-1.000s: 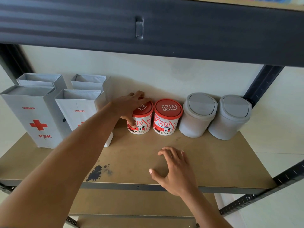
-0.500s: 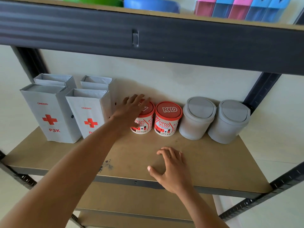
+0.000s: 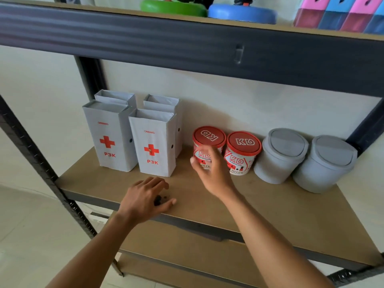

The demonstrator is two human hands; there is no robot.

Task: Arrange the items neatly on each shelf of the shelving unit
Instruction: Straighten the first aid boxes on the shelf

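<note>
The left KD tub (image 3: 208,136) is standing mid-frame on the shelf (image 3: 291,217), just beside the right KD tub (image 3: 243,142). You are swapping hands on it. Your left hand (image 3: 145,197) is now hanging at the shelf's front edge, fingers loosely curled and holding nothing. Your right hand (image 3: 209,170) is reaching across the tub's front, and blur is hiding whether its fingers are gripping. You are probably still squaring this tub into the row.

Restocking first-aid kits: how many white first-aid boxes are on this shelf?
4. Two stand in front: the front-left box and front-right box. Two stand directly behind them: the back-left box and back-right box. More could be hidden behind these.
</note>
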